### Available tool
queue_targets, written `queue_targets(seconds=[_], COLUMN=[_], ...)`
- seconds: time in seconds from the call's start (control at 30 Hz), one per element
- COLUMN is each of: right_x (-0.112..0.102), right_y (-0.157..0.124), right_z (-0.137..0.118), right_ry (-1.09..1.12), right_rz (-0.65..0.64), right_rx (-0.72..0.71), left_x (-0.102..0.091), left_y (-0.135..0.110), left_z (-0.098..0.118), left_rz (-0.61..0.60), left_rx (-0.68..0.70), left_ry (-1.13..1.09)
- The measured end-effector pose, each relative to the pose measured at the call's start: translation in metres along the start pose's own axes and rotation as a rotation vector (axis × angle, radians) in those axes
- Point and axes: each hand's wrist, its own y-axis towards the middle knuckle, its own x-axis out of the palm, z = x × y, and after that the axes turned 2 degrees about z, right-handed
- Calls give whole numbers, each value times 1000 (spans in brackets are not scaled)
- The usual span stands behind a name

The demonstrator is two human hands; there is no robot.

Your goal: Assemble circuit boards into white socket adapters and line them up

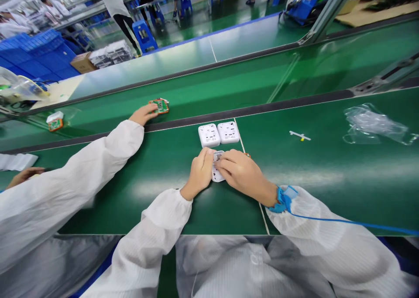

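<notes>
1. Our left hand (201, 169) has its fingers clamped on the left side of a small white plastic case with rounded corners (218, 176), which sits between our hands, near the front middle of the smooth green surface (327, 193).
2. Our right hand (240, 171) has its fingers bent close together over the case's open inside; we cannot tell whether they pinch a part there.
3. Just beyond the right hand's knuckles we see an orange-edged piece (248, 155), mostly hidden.
4. Around our right wrist is a bright blue strap (279, 202), with a thin blue cord (347, 221) running right.
5. Just past the case, two white rounded-square plastic units (209, 135) (228, 132) lie side by side.
6. Farther right we see a thin white stick with a yellow bit (299, 136), then crumpled clear plastic bags (376, 124).
7. To our left, a co-worker's hand (144, 114) touches a green circuit board with orange edges (161, 106) on the long green belt (209, 95).
</notes>
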Motion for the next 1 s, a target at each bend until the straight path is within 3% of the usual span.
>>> queue_targets(seconds=[0.2, 0.43, 0.67, 0.77, 0.9, 1.0], right_x=[-10, -3, 4, 6, 6, 6], right_y=[-4, -6, -10, -7, 3, 4], right_z=[14, 11, 6, 7, 12, 13], right_ry=[118, -19, -116, -17, 206, 231], right_rz=[10, -17, -79, -65, 3, 3], right_rx=[30, -96, -55, 71, 409, 470], left_x=[-7, -8, -7, -8, -11, -15], left_y=[3, 0, -4, -3, -2, -1], left_z=[-6, -2, 1, 1, 1, 0], left_rz=[2, -20, -95, -102, -189, -214], left_rx=[-56, -34, 60, 76, 125, 158], left_ry=[-183, -103, 143, 172, 191, 174])
